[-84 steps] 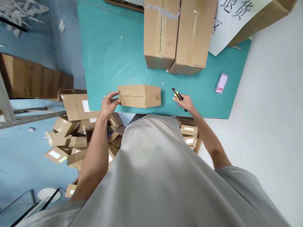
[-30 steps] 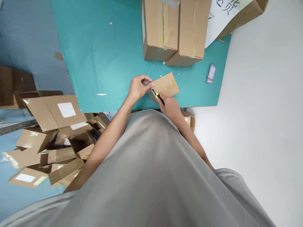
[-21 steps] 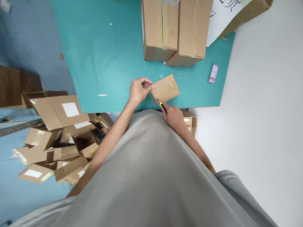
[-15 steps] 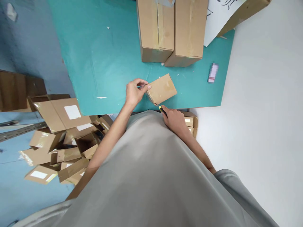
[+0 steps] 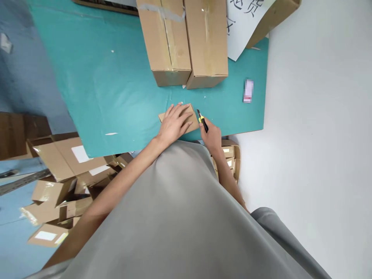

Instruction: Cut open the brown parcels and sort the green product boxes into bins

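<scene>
While the small carton (image 5: 194,119) is covered from above by the left hand (image 5: 173,124), whose fingers are spread apart rather than wrapped around it, the black-and-yellow cutter (image 5: 205,124) is gripped by the right hand (image 5: 212,136), its fingers clamped around the handle. The small carton is placed directly under the left fingers, near the front edge of the worktop (image 5: 130,97), and its long axis, partly hidden, seems to be set sideways, roughly along that edge. From the right fingers, its right end is found just to the left; the left hand is the nearer one, being in contact. The blade is pointed away from the right fingers, just beside that end, and no touch can be made out. Beyond both sets of fingers, two large taped cartons (image 5: 207,42) are set side by side
</scene>
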Action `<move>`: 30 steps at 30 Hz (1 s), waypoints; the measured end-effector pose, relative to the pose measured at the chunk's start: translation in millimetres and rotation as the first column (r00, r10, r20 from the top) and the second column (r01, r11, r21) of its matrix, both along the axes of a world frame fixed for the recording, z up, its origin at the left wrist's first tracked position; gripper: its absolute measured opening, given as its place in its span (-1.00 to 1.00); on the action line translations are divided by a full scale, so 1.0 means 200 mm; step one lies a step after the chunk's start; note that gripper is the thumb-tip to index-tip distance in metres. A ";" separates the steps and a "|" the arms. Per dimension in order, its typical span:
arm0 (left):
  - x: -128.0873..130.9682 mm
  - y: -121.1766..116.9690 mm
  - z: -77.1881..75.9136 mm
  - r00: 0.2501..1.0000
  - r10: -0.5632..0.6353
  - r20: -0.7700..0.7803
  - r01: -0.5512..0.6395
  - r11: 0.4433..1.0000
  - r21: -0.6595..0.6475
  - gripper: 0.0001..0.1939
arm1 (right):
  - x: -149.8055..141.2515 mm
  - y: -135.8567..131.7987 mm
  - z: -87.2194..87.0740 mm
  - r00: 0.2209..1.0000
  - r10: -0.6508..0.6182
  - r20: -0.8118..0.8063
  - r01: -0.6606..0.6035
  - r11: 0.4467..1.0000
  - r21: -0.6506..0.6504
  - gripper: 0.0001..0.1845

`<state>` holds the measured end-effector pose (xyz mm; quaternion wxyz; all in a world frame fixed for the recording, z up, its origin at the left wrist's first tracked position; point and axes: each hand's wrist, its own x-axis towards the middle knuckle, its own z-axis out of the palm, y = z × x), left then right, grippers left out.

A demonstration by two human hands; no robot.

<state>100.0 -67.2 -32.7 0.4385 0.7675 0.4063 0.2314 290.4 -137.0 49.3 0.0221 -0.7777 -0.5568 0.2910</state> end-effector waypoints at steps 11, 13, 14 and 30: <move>-0.05 0.03 -0.05 0.999 -0.042 -0.008 0.042 0.999 0.029 -0.60 | -0.04 0.01 0.02 0.998 0.044 0.054 -0.040 0.996 -0.076 -0.35; -0.05 0.04 -0.05 0.999 -0.045 -0.015 0.046 0.998 0.037 -0.59 | -0.05 0.00 0.03 0.998 0.043 0.039 -0.041 0.997 -0.065 -0.35; -0.05 0.04 -0.05 0.999 -0.047 -0.018 0.048 0.998 0.038 -0.59 | -0.05 0.00 0.04 0.998 0.040 0.037 -0.038 0.997 -0.064 -0.35; -0.03 -0.01 -0.04 0.988 -0.070 -0.138 0.088 0.988 0.123 -0.57 | -0.17 0.01 0.22 0.972 0.038 0.234 0.046 0.938 -0.344 -0.41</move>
